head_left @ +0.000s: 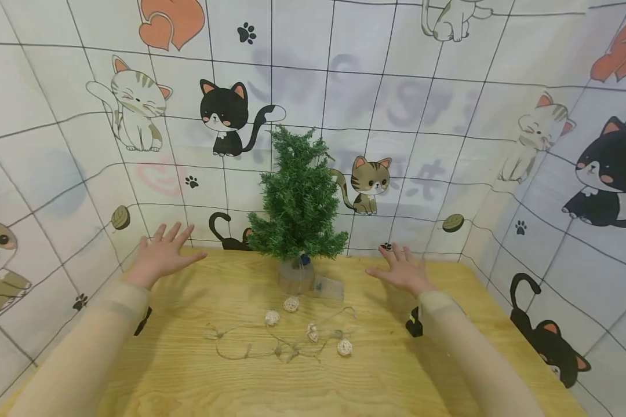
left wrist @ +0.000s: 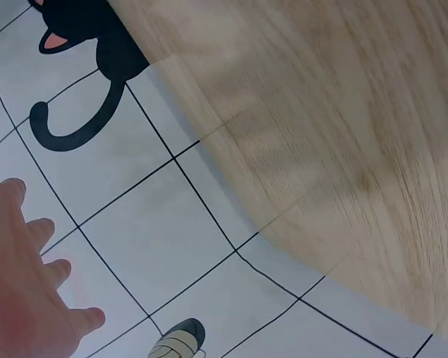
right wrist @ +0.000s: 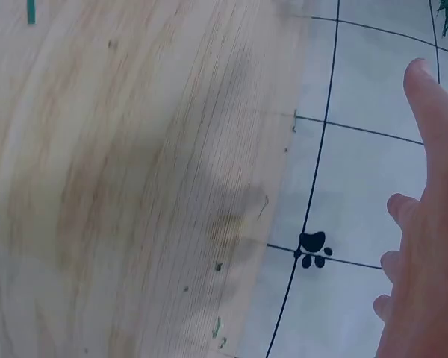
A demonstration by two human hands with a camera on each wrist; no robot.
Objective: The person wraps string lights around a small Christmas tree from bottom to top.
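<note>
Both hands are held out over the far part of the table, fingers spread and holding nothing. My left hand (head_left: 163, 256) is over the back left, and my right hand (head_left: 403, 271) over the back right. Between them stands a small green artificial tree (head_left: 299, 197) on a round wooden base (head_left: 295, 278). In front of it lies a string garland (head_left: 247, 352) with pale woven balls, one of them a ball (head_left: 345, 347) at the right. Each wrist view shows its hand (left wrist: 19, 276) (right wrist: 429, 231) apart from the tabletop.
A clear plastic piece (head_left: 328, 288) lies beside the tree base. White cloth (head_left: 313, 75) printed with cats and grid lines walls the wooden table (head_left: 229, 394) at the back and both sides. Tiny green bits (right wrist: 216, 327) are scattered near the table's back edge.
</note>
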